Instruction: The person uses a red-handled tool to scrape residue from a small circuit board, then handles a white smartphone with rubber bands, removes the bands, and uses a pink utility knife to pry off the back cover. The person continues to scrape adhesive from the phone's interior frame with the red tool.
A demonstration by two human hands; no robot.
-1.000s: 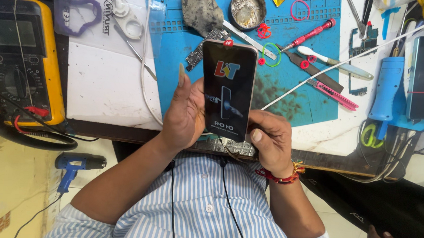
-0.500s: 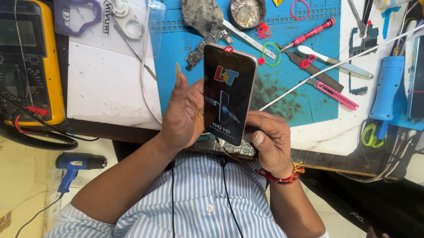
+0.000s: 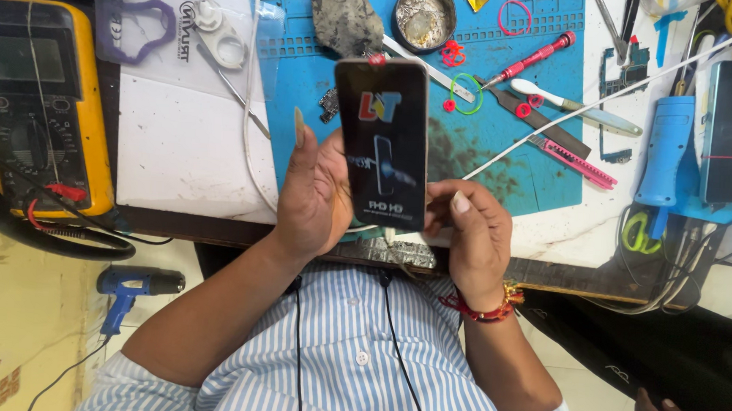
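Holding a dark smartphone (image 3: 384,143) upright above the blue mat (image 3: 547,157), left hand (image 3: 314,196) gripping its side, right hand (image 3: 472,237) pinching its lower edge. Screen lighting up; tools on the surface (image 3: 183,148) lying untouched.

The white sheet (image 3: 178,156) on the bench (image 3: 584,236), left of the raised black smartphone (image 3: 382,143), lies bare; a thin white cable (image 3: 248,131) borders it. Far on the blue silicone mat (image 3: 546,166), a grey rag (image 3: 344,18), round metal tin (image 3: 424,14), red screwdriver (image 3: 527,59) and pink tool (image 3: 572,161) crowd the way. The yellow multimeter (image 3: 37,109) blocks the left, a blue hot-air tool (image 3: 664,152) the right.
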